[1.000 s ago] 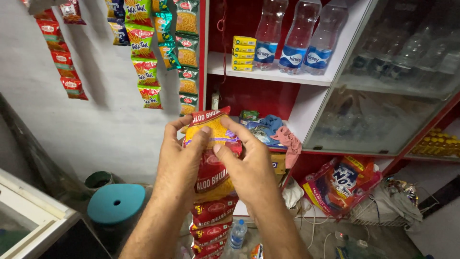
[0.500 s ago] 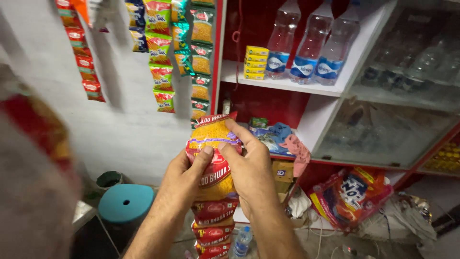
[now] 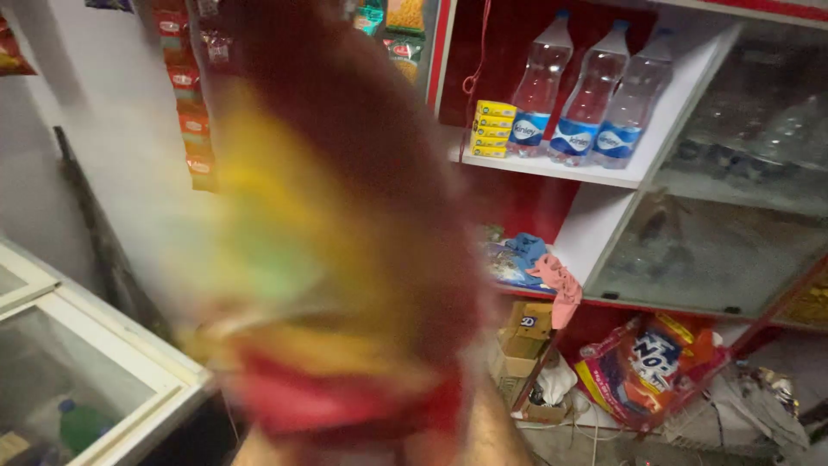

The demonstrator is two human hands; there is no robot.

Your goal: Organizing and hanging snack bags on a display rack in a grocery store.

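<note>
Head view is filled by a blurred yellow-and-red snack packet (image 3: 319, 345), very close to the lens — a forearm (image 3: 483, 431) shows below it. Which hands grip it, and its long axis, I cannot tell. Water bottles (image 3: 586, 103) stand on the shelf (image 3: 552, 173) far right.

A blurred red and yellow snack packet (image 3: 336, 345) filled the foreground, close to the camera. Right of it, stacked yellow boxes (image 3: 493, 129) sat beside three blue-labelled bottles (image 3: 586, 95). Lower right lay a red, blue and white bag (image 3: 647, 367) and a cardboard box (image 3: 522, 332).
</note>
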